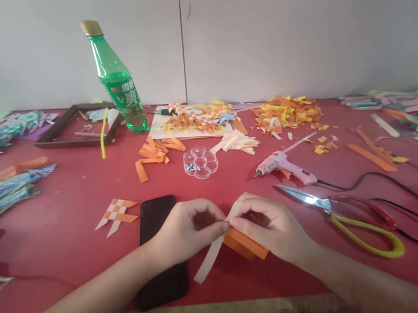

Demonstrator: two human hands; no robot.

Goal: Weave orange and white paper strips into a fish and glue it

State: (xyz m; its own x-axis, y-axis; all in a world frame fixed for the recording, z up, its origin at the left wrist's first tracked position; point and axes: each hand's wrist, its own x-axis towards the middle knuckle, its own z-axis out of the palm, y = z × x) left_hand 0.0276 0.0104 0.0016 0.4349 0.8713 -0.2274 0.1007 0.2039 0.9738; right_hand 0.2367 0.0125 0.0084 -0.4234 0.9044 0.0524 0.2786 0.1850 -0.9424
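Note:
Both my hands meet above the front of the red table (95, 274). Thumb and fingers of my left hand (196, 226) pinch a white paper strip (209, 261) where it crosses an orange paper strip (249, 242). My right hand (267, 221) is closed on the same crossing, its thumb pressed on the orange strip. The fingertips hide just how the strips interlock. Under my left wrist lies a black phone (158, 217). To its left rests a woven orange-and-white paper fish (116, 213).
Scissors (327, 205) and a pink glue gun (284, 165) with a cord lie right. Ahead are a clear flower-shaped bead box (200, 163), orange strips (155, 153), white strips (238, 141) and paper scraps (288, 115). A green bottle (120, 86) stands by a dark frame (74, 143).

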